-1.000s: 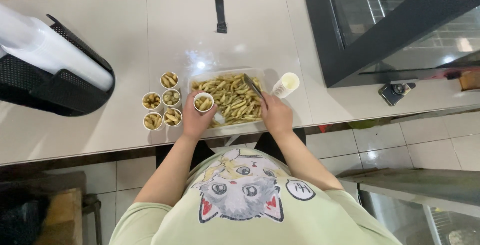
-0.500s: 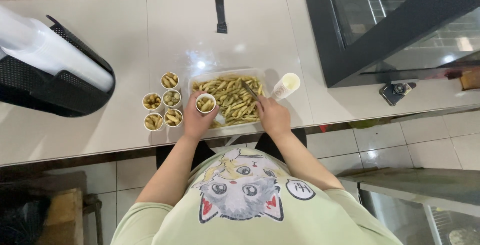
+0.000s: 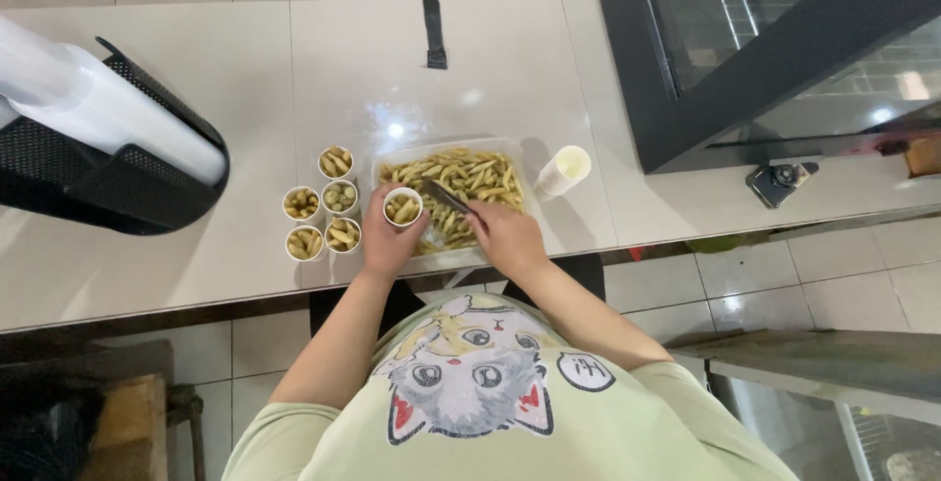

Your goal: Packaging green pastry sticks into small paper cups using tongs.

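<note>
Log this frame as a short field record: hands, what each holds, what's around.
left hand: holds a small paper cup partly filled with food pieces
right hand: holds dark tongs over the tray
tray: clear, rectangular, full of pale stick-shaped food
filled cups: five, grouped left of the tray
cup stack: white, empty, lying right of the tray
surface: white counter
</note>
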